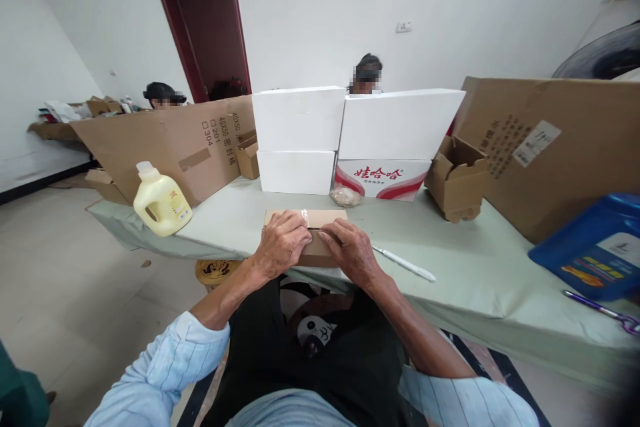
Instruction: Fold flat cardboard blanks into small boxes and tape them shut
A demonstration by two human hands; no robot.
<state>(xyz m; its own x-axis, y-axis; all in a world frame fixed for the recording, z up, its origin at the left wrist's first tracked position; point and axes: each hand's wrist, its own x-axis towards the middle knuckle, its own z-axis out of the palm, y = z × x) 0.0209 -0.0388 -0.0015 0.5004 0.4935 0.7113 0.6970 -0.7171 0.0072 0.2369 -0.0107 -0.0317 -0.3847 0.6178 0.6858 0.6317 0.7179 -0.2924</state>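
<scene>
A small brown cardboard box (pixel 319 255) lies at the near edge of the table, in front of my body. A strip of clear tape runs over its top. Curled fingers of my left hand (pixel 284 241) grip the left part of the box at the dark gap along its top. From the other side, my right hand (pixel 353 250) is closed on the same edge, thumb and fingertips close to the seam. What lies under the fingertips is hidden. A thin white-handled knife (pixel 406 263) rests on the cloth just right of my right hand.
White boxes (pixel 303 119) are stacked behind the box, with a small clear-wrapped bundle (pixel 346 197) before them. A yellow jug (pixel 161 200) stands left; an open carton (pixel 457 177), a blue container (pixel 595 247) and a purple pen (pixel 595 303) are right. Two people sit beyond cardboard panels (pixel 200 140).
</scene>
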